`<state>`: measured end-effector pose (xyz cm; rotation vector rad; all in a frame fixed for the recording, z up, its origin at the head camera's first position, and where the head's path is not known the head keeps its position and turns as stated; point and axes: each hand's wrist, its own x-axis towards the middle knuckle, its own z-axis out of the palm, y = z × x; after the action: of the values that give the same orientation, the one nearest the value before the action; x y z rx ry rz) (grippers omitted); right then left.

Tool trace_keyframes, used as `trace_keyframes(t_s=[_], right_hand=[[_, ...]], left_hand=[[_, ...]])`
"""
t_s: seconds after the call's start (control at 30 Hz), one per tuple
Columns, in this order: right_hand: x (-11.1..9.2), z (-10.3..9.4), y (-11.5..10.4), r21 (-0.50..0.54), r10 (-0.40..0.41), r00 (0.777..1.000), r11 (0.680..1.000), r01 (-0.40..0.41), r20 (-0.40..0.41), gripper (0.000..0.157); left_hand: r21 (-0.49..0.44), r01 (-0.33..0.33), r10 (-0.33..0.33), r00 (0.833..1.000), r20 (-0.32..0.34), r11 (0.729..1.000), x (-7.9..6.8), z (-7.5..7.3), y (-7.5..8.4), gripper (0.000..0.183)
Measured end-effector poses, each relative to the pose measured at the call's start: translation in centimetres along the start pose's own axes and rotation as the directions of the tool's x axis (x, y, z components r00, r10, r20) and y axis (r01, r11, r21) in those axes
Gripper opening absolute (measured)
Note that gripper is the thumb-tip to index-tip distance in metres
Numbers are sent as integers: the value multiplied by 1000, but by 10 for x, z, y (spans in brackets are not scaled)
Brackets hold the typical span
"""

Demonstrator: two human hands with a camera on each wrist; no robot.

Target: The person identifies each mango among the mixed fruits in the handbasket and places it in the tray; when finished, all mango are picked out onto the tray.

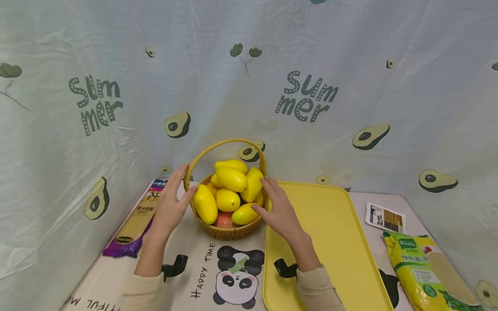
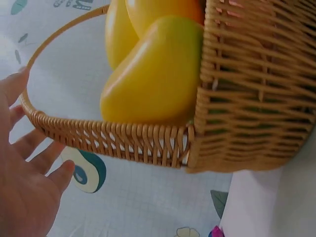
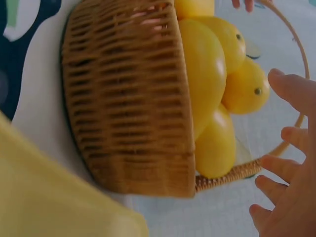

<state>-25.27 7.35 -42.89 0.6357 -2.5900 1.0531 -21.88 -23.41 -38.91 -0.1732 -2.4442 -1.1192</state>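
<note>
A wicker basket (image 1: 229, 233) with a tall arched handle (image 1: 206, 151) stands at the back of the table, heaped with several yellow mangoes (image 1: 231, 178). Low at the front, a red speckled fruit (image 1: 224, 220) peeks out beneath them. My left hand (image 1: 171, 209) is at the basket's left side, fingers spread beside the handle and holding nothing; the left wrist view shows its fingertips right at the handle. On the other side, my right hand (image 1: 281, 212) has its fingers extended near the right-hand mangoes and the handle, also without a grip on anything.
A yellow tray (image 1: 319, 242) lies right of the basket, partly under my right forearm. To the left is a purple noodle packet (image 1: 134, 220). Along the right edge lie a small printed packet (image 1: 385, 217) and a green-yellow Knorr bag (image 1: 424, 268). A patterned curtain stands behind.
</note>
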Motion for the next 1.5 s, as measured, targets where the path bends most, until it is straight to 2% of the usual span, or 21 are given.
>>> trace_keyframes(t_s=[0.2, 0.4, 0.63, 0.8, 1.07, 1.23, 1.5], right_hand=[[7, 15, -14, 74, 21, 1000, 997, -21, 3, 76], [19, 29, -26, 143, 14, 1000, 990, -10, -28, 74], [32, 42, -32, 87, -16, 999, 996, 19, -31, 72], [43, 40, -39, 83, -13, 999, 996, 16, -44, 70], [61, 41, -50, 54, -83, 996, 995, 84, -28, 65], [64, 46, -48, 67, -81, 996, 994, 83, -29, 63], [66, 48, -48, 94, -108, 990, 989, 116, -89, 57]], left_hand=[[-98, -23, 20, 999, -33, 995, 1, 10, 2, 59], [-103, -60, 51, 995, -90, 993, 0, 14, 3, 49], [-101, -57, 46, 993, -110, 993, 0, 14, 2, 47], [-106, -70, 57, 992, -115, 992, 2, 14, 3, 46], [-84, -69, 57, 988, -141, 994, 4, 12, 2, 46], [-90, -74, 62, 988, -138, 993, 3, 12, 2, 46], [-88, -77, 64, 988, -139, 993, 3, 12, 1, 46]])
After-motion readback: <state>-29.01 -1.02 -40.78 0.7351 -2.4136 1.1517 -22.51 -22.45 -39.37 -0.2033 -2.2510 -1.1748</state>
